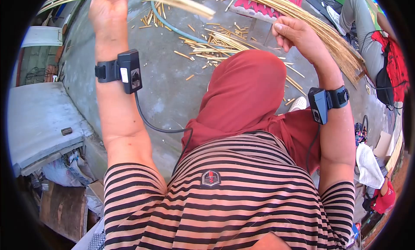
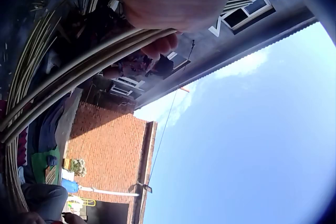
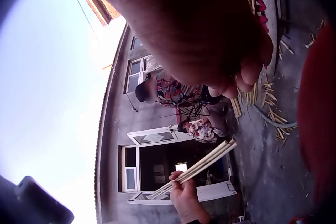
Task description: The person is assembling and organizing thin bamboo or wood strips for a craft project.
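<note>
My left hand (image 1: 110,12), raised at the top left of the head view, grips a small bunch of long pale stalks (image 1: 173,1). The stalks (image 2: 89,66) curve away from the fingers in the left wrist view. From the right wrist view, the left hand (image 3: 186,198) has its fingers wrapped round them, with blunt ends (image 3: 231,145) sticking out. My right hand (image 1: 294,36) is held up at the upper right, fingers loosely bent, with nothing visible in them. Behind it in the head view lies a long sheaf of stalks (image 1: 322,40).
Short cut stalk pieces (image 1: 203,51) litter the concrete floor (image 1: 160,98), beside a blue-grey hose (image 1: 173,28). A low seat with a pink patterned cover (image 1: 263,8) stands at the top. A person in grey trousers (image 1: 361,25) sits at the right. Other people (image 3: 181,90) are by the building.
</note>
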Motion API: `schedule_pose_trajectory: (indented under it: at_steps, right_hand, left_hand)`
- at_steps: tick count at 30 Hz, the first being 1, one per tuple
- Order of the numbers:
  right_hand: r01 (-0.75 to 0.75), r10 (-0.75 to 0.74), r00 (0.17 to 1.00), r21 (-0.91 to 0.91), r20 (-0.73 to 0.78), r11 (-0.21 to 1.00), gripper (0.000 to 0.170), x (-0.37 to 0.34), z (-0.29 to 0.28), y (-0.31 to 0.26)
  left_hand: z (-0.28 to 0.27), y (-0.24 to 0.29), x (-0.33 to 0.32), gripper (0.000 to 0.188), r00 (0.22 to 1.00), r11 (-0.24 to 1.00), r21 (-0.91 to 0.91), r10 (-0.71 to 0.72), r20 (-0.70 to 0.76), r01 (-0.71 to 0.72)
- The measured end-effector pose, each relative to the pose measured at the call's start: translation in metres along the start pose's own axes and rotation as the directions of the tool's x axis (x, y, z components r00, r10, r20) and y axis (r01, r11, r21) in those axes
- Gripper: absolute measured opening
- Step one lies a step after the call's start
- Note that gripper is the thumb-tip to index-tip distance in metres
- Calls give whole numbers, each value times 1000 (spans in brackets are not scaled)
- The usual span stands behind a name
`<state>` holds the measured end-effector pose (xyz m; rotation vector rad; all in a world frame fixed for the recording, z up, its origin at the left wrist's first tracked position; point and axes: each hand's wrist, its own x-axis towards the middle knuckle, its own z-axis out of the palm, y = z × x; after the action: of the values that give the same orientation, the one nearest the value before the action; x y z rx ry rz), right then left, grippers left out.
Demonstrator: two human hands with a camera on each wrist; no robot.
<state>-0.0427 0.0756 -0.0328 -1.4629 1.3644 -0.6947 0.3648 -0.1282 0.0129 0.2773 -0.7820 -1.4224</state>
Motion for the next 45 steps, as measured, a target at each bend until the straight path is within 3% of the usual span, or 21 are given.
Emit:
schedule_pose_trajectory:
  at_steps: [1,3,5,7,9,11,12,15,19,22,23,26,27,33,39,42,43,45]
  right_hand:
    - [-2,2,999,-7,-42,1000,24,-2,-2,1]
    - [-5,4,994,-3,-109,1000,22,-6,-8,0]
    - [-16,10,991,-43,-131,999,21,-12,-10,0]
    - [-43,36,992,-57,-125,997,18,-16,-9,3]
    - [-35,30,994,-44,-110,998,17,-21,-3,6]
    - [-50,47,994,-29,-94,998,14,-22,2,11]
    - [-65,62,993,-25,-96,998,14,-22,3,15]
    - [-112,110,988,-15,-105,994,13,-19,3,25]
    - [-150,147,979,-14,-143,989,13,-13,4,29]
    - [-151,140,979,-61,-150,987,13,-6,4,30]
    - [-151,137,979,-82,-149,985,13,-5,5,31]
    - [-161,150,977,-60,-152,985,13,-1,7,34]
    - [-169,157,975,-72,-157,983,13,0,8,32]
    - [-170,146,975,-136,-170,976,14,7,10,29]
    - [-147,121,985,-225,-125,963,13,14,16,25]
    - [-128,113,990,-222,-79,967,13,19,16,24]
    - [-117,103,992,-209,-77,971,12,21,17,23]
    - [-96,80,993,-210,-83,973,11,25,17,16]
  left_hand:
    - [-29,10,1,23,993,998,8,-71,97,70]
    - [-66,4,-28,19,981,936,320,-178,72,147]
    - [-102,-10,-80,15,930,752,548,-273,-247,367]
    - [-168,-31,-138,14,808,623,516,-421,-413,588]
    - [-225,-57,-204,9,640,502,413,-463,-613,760]
    - [-268,-82,-266,8,437,279,340,-494,-751,898]
    - [-288,-92,-294,8,373,217,304,-503,-780,928]
    - [-306,-118,-350,8,269,194,204,-426,-864,960]
    - [-314,-145,-372,6,164,187,86,-455,-875,979]
    - [-312,-160,-368,5,185,80,167,-361,-914,983]
    - [-321,-164,-370,5,226,124,193,-375,-899,973]
    - [-342,-182,-370,4,293,3,305,-292,-911,952]
    - [-355,-188,-370,4,280,14,289,-299,-912,957]
    - [-294,-180,-348,9,182,163,122,-434,-882,979]
    - [-300,-173,-350,10,203,261,69,-533,-821,963]
    - [-287,-162,-331,8,389,434,211,-376,-841,876]
    - [-279,-154,-315,8,517,577,285,-286,-807,765]
    - [-267,-129,-266,8,709,683,501,-36,-704,532]
